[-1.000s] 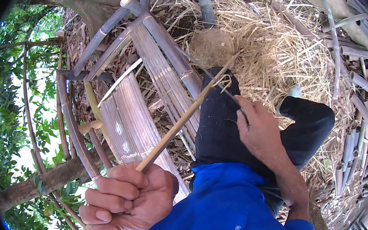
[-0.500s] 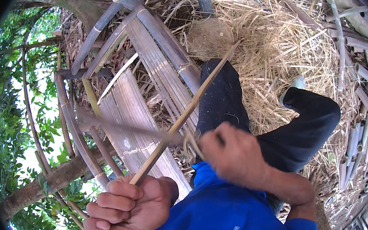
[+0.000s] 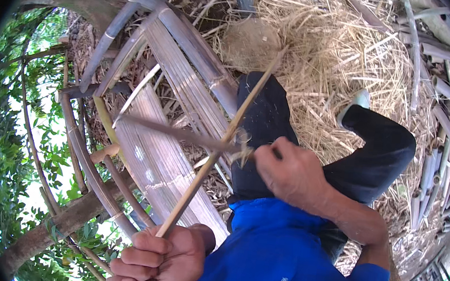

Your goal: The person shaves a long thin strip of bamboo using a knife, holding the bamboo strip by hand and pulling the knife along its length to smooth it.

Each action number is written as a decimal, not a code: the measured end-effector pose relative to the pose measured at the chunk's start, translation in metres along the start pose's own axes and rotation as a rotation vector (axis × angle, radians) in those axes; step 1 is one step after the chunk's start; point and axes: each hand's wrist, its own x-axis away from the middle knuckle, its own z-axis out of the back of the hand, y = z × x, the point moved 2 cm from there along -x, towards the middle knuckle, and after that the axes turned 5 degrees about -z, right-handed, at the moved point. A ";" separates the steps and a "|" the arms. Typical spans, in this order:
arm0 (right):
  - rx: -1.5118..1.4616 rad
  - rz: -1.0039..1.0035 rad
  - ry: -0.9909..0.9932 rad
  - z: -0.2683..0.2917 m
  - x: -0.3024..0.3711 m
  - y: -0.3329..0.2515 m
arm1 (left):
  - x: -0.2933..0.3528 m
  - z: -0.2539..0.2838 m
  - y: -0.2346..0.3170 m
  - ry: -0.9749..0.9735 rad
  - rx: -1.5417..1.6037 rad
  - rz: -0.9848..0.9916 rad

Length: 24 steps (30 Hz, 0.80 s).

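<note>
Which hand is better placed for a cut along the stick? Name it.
Likely the right hand: it holds the knife across the stick, while the left hand grips the stick's lower part.

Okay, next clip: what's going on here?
A seated person grips a slender wooden stick in the left hand and a long knife in the right hand. The blade lies across the stick around its middle, with a pale curl beside the crossing. The stick slants up past the person's knee. A slatted bamboo frame stands to the left, and straw-like strips cover the ground ahead.
</note>
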 end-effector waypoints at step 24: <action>0.114 -0.580 -0.171 -0.100 -0.024 0.256 | -0.003 -0.018 0.009 0.142 -0.079 -0.015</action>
